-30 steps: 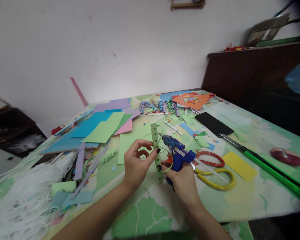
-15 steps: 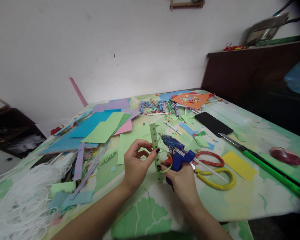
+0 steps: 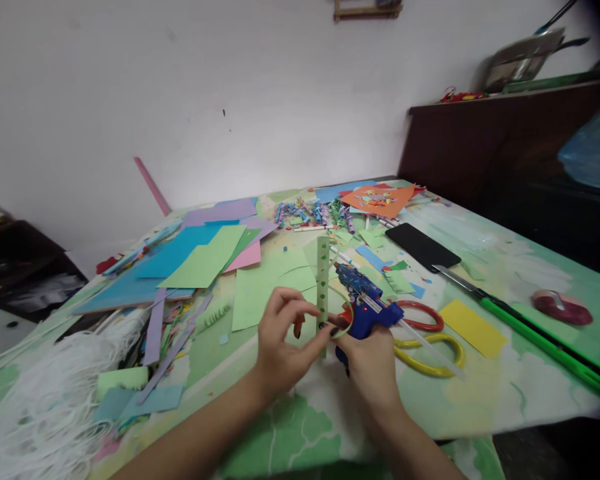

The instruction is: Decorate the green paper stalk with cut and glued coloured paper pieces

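Observation:
A light green paper strip (image 3: 323, 277) with a row of punched holes stands upright between my hands, and a thin green strip curls in a loop beside it. My left hand (image 3: 287, 340) pinches the punched strip low down between thumb and fingers. In my right hand (image 3: 373, 360) is a blue glue gun (image 3: 363, 300), its nozzle pointing up and left near the strip, with a clear glue stick (image 3: 433, 348) sticking out of its back. Scissors (image 3: 445, 353) with a red and a yellow handle loop lie just right of the glue gun.
Coloured paper sheets (image 3: 207, 257) cover the left side of the table. White cord (image 3: 40, 407) is heaped at the front left. A black phone (image 3: 423, 247), a green cutter knife (image 3: 530, 333) and a yellow paper piece (image 3: 473, 327) lie to the right. Curled paper strips (image 3: 315, 212) sit at the back.
The punched strip has shifted slightly right, and my left hand now holds it lower. The glue gun has moved a little right with my right hand. The whole view has shifted slightly.

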{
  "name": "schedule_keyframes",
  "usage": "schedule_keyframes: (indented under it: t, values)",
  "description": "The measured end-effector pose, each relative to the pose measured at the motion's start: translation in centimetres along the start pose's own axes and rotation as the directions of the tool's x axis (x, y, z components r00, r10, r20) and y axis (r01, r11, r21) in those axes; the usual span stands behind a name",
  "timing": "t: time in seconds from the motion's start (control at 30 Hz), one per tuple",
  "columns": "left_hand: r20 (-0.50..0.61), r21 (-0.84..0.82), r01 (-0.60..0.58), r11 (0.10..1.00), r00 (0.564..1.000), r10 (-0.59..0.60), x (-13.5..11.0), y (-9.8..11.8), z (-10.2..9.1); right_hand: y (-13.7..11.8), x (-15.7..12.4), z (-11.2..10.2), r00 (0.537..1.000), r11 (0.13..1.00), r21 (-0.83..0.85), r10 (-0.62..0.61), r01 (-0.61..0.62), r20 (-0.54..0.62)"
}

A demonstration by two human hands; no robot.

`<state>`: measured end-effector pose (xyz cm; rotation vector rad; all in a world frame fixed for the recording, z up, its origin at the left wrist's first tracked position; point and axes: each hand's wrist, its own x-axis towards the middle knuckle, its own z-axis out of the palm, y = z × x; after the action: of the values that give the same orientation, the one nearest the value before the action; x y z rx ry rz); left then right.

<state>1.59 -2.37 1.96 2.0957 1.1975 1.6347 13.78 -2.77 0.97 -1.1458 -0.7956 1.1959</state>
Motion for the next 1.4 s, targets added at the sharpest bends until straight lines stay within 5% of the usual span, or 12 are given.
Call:
schedule_keyframes:
  t: [0.1, 0.2, 0.57, 0.83, 1.4]
  values:
    - [0.126, 0.054, -0.151, 0.987, 0.982, 0.144, -0.2, 0.2, 0.1, 0.0, 0.1, -0.1, 1.0, 1.0, 0.006, 0.019, -0.019, 0.009]
    - [0.17, 0.017, -0.157, 0.987, 0.974, 0.152, -0.3, 0.1, 0.2, 0.0, 0.1, -0.2, 1.0, 1.0, 0.004, 0.02, -0.02, 0.004]
    - [0.269, -0.145, 0.136, 0.98, 0.959, -0.093, 0.2, -0.5, 0.1, 0.2, 0.3, -0.6, 0.997, 0.999, 0.044, -0.018, 0.021, -0.071]
    - [0.347, -0.334, 0.466, 0.82, 0.869, -0.352, 0.4, -1.7, 0.4, 0.1, 0.2, -0.6, 0.991, 0.991, 0.131, 0.017, 0.0, -0.131]
    - [0.339, -0.425, 0.646, 0.634, 0.763, -0.55, -0.2, -1.2, 1.0, 0.5, 0.5, -0.7, 0.989, 0.991, 0.129, -0.004, 0.024, -0.151]
